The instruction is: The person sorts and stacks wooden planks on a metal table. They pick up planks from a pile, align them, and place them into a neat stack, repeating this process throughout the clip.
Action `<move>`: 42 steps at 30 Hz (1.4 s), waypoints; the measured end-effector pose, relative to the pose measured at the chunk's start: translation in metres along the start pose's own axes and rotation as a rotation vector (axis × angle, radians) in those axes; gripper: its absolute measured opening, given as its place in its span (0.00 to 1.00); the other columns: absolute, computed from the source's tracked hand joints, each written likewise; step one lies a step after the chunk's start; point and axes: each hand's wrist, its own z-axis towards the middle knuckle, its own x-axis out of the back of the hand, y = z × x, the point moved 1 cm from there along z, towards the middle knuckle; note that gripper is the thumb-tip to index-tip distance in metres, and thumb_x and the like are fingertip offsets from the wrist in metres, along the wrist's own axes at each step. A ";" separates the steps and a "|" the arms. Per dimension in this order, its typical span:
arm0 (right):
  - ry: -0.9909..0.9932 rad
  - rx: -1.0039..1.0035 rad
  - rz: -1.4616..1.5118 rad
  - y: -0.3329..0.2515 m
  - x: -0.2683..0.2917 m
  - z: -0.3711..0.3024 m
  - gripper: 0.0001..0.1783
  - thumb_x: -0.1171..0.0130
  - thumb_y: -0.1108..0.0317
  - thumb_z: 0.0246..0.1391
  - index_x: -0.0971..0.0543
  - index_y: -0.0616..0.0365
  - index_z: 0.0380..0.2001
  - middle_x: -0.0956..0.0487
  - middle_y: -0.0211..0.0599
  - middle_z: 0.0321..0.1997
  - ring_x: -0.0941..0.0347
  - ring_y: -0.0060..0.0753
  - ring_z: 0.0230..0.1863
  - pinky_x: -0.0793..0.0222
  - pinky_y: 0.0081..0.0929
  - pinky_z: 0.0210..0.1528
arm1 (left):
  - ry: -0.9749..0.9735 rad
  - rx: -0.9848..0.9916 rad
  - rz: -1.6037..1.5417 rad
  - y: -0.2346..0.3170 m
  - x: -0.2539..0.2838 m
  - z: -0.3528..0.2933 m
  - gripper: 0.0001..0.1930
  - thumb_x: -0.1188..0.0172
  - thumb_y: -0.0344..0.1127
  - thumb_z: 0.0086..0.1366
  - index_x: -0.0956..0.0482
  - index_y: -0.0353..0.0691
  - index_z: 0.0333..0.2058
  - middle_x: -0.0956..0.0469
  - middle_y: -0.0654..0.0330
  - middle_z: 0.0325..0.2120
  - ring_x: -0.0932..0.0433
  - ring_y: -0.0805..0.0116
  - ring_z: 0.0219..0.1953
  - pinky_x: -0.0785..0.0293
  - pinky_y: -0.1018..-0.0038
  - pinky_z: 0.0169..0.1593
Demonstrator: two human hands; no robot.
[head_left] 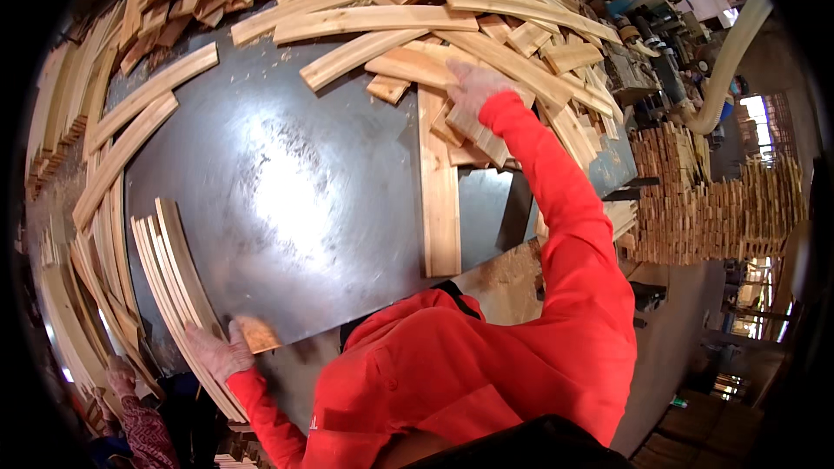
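Observation:
At the near left corner of a metal tabletop point(365, 174), my left hand point(221, 353) lies against a neat row of pale wooden slats point(174, 269). Its fingertips touch the slats, while the thumb stands apart. Farther out, my right arm stretches to the pile, and my right hand point(476, 87) has its fingers over the end of a wooden slat point(408, 63); the underside of this grip is hidden. Short wood pieces point(478, 133) lie beneath that wrist. One long flat board point(439, 200) points toward me from the pile.
Loose slats point(365, 22) heap along the far edge. More are stacked at the left, where another person's hand point(122, 375) and patterned sleeve point(149, 430) show. To the right stand machinery point(647, 43), a pale hose point(730, 61) and tall wood stacks point(686, 200).

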 end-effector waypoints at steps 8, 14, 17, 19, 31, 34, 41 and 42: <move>0.213 -0.019 -0.420 0.119 0.056 0.173 0.49 0.33 0.54 0.45 0.44 0.47 0.68 0.38 0.41 0.70 0.44 0.45 0.71 0.50 0.44 0.71 | -0.523 -0.371 -0.766 0.281 -0.087 -0.081 0.38 0.37 0.44 0.61 0.42 0.28 0.63 0.27 0.44 0.50 0.25 0.54 0.48 0.29 0.65 0.54; 0.223 0.212 -0.214 0.248 -0.005 0.238 0.39 0.31 0.62 0.40 0.33 0.49 0.58 0.30 0.44 0.61 0.36 0.49 0.64 0.39 0.48 0.62 | -0.546 -0.258 -0.772 0.413 -0.033 -0.076 0.41 0.35 0.42 0.59 0.43 0.29 0.64 0.27 0.40 0.54 0.23 0.50 0.53 0.23 0.61 0.50; -0.078 0.378 -0.170 0.188 -0.009 0.252 0.26 0.33 0.64 0.41 0.24 0.53 0.47 0.20 0.49 0.47 0.23 0.54 0.48 0.28 0.48 0.49 | -0.368 -0.255 -0.751 0.473 0.019 0.006 0.43 0.29 0.38 0.54 0.41 0.30 0.65 0.28 0.41 0.55 0.28 0.51 0.58 0.32 0.61 0.60; -0.188 0.639 -0.133 0.139 0.007 0.194 0.23 0.32 0.60 0.38 0.20 0.54 0.41 0.17 0.47 0.38 0.20 0.53 0.41 0.25 0.48 0.40 | -0.022 -0.461 -0.442 0.525 0.052 0.055 0.47 0.29 0.46 0.54 0.44 0.29 0.65 0.33 0.37 0.58 0.33 0.44 0.61 0.35 0.57 0.62; -0.161 0.028 -0.246 0.327 0.072 0.245 0.72 0.25 0.40 0.27 0.56 0.48 0.72 0.40 0.50 0.70 0.48 0.51 0.73 0.57 0.55 0.71 | -0.734 0.234 -0.899 0.525 -0.036 0.025 0.13 0.43 0.25 0.60 0.21 0.34 0.45 0.17 0.57 0.37 0.19 0.68 0.36 0.23 0.72 0.40; -0.183 0.000 -0.232 0.355 0.039 0.260 0.67 0.26 0.40 0.31 0.50 0.50 0.71 0.38 0.52 0.69 0.43 0.54 0.69 0.47 0.46 0.69 | -0.599 0.164 -0.969 0.514 -0.041 0.014 0.14 0.40 0.31 0.57 0.18 0.35 0.42 0.16 0.59 0.30 0.17 0.67 0.29 0.23 0.71 0.32; -0.218 0.073 -0.123 0.208 0.053 0.197 0.56 0.39 0.33 0.40 0.39 0.55 0.67 0.25 0.57 0.56 0.26 0.49 0.56 0.32 0.36 0.59 | -0.704 0.418 -1.364 0.498 -0.047 0.034 0.18 0.43 0.40 0.62 0.21 0.32 0.45 0.18 0.58 0.37 0.19 0.63 0.39 0.22 0.69 0.44; -0.364 0.075 0.037 0.179 0.061 0.176 0.53 0.41 0.32 0.41 0.36 0.56 0.65 0.23 0.56 0.53 0.24 0.49 0.53 0.30 0.37 0.56 | -0.706 0.504 -1.377 0.496 -0.058 0.042 0.18 0.42 0.40 0.63 0.22 0.33 0.46 0.18 0.56 0.38 0.19 0.63 0.38 0.21 0.68 0.43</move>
